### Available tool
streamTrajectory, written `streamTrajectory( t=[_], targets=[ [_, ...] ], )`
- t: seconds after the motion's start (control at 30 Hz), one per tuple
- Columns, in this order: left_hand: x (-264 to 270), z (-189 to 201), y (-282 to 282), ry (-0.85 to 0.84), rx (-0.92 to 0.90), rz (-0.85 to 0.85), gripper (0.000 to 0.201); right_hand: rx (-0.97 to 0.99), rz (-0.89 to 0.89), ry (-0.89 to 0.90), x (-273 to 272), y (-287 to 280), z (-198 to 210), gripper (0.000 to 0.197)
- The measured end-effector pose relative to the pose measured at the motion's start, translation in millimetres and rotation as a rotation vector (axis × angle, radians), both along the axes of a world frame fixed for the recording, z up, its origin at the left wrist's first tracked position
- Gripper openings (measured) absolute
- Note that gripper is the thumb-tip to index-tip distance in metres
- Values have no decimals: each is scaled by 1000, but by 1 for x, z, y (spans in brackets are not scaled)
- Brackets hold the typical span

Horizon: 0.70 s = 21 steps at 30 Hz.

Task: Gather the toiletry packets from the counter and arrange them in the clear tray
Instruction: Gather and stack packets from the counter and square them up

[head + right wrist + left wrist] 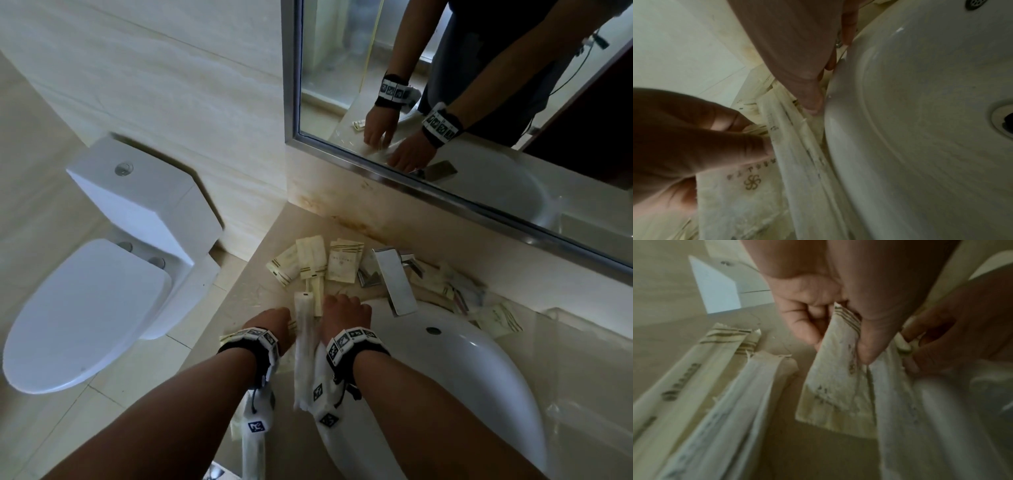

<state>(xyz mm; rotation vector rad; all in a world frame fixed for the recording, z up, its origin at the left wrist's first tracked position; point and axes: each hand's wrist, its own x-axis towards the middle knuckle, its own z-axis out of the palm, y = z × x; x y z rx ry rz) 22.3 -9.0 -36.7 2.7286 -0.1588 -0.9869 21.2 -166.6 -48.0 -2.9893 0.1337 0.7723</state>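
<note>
Both hands work on the beige counter (pixel 260 298) left of the basin. My left hand (pixel 274 320) pinches a flat cream packet with gold stripes (pixel 834 382) between thumb and fingers; its logo side (pixel 740 194) shows in the right wrist view. My right hand (pixel 346 313) curls its fingers on a long white packet (pixel 303 329) that runs along the basin rim (pixel 797 146). Several more cream packets (pixel 310 260) lie fanned at the back of the counter. The clear tray (pixel 589 359) stands at the far right.
A chrome tap (pixel 394 277) juts over the white basin (pixel 479 377). More packets (pixel 448 284) lie behind and to the right of the tap. Long wrapped packets (pixel 694 386) lie by my left hand. A toilet (pixel 102 291) stands left of the counter; a mirror (pixel 479 85) hangs above.
</note>
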Motion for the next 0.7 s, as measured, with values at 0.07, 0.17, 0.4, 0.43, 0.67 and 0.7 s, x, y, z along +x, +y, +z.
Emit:
streamTrajectory(
  t=[0.07,0.17,0.4,0.43,0.67,0.7],
  targets=[
    [2,4,0,21,-44,65,21,3,-16,17,0,-3,-1,30],
    [5,7,-1,37,-85,124,23,5,-56,11,-4,-2,-2,36],
    [7,8,-3,-9,-105,181,27,46,-105,-12,2,9,0,30],
    [6,8,-2,-16,-105,190,27,64,-124,3,2,10,2,29],
    [8,26,18,-62,-156,331,30,307,-264,117,-9,-3,21,38],
    [10,32,19,-72,-171,364,29,328,-298,126,-14,-8,27,44]
  ],
)
